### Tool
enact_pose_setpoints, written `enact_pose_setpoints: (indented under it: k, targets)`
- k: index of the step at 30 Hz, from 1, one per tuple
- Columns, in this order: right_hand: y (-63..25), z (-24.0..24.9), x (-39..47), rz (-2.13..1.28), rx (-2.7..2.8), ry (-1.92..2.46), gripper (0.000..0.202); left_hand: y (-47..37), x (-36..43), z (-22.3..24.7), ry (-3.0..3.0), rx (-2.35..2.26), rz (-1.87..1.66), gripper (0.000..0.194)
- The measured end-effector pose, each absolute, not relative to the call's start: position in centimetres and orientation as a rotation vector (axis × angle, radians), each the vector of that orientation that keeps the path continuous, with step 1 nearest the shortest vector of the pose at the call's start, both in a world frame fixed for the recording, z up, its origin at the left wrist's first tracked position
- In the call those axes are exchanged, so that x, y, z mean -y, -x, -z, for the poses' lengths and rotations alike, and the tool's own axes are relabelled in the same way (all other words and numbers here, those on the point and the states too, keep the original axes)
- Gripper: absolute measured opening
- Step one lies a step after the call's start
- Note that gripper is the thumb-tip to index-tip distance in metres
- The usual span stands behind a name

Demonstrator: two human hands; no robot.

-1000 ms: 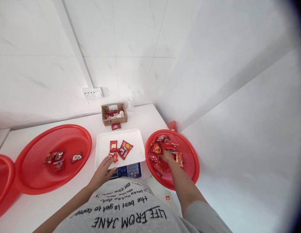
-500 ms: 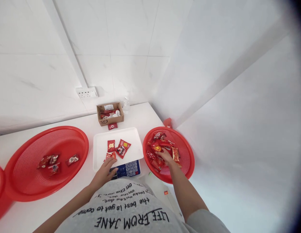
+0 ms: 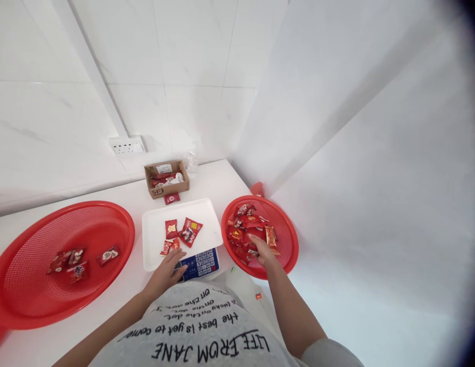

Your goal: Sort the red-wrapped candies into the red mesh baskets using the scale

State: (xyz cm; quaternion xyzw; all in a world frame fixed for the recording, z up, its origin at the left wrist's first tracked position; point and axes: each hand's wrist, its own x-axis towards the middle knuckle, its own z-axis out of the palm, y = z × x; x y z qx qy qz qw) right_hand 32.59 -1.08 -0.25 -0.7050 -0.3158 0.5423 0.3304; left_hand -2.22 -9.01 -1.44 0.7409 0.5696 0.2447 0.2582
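My left hand (image 3: 168, 272) lies at the near edge of a white weighing tray (image 3: 210, 224), fingers spread over the blue keypad (image 3: 202, 265) of the scale. On the tray are several red snack packets, the largest a "LOVE" packet (image 3: 190, 232), with a smaller red packet (image 3: 171, 229) to its left. My right hand (image 3: 262, 250) is inside the round red basket (image 3: 293, 244) on the right, fingers stretched out over a pile of red packets (image 3: 252, 221). Nothing shows in its grasp. A long gold and red packet (image 3: 271, 237) lies beside that hand.
A larger red basket (image 3: 118, 219) with several packets stands on the left. Behind the tray sits a cardboard box (image 3: 168, 189) of packets, with one red packet (image 3: 172, 198) before it. A white wall rises close on the right; a socket (image 3: 127, 146) is behind.
The round gold-marked packet at my right fingertips no longer shows there; those fingers now reach over the pile. My left hand has stayed by the tray. The view has shifted slightly.
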Motion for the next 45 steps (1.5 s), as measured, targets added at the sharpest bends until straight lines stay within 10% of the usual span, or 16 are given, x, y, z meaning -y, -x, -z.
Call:
enact_pose_setpoints:
  k: [17, 45]
  targets:
    - [-16.5, -7.3, 4.1, -2.186, 0.801, 1.106, 0.042, -1.1, 7.8, -5.4, -1.47, -1.431, -0.695, 0.028]
    - [-18.9, -5.1, 4.5, -1.926, 1.396, 1.428, 0.022, 1.8, 7.5, -5.6, -0.534, -1.414, -0.993, 0.044]
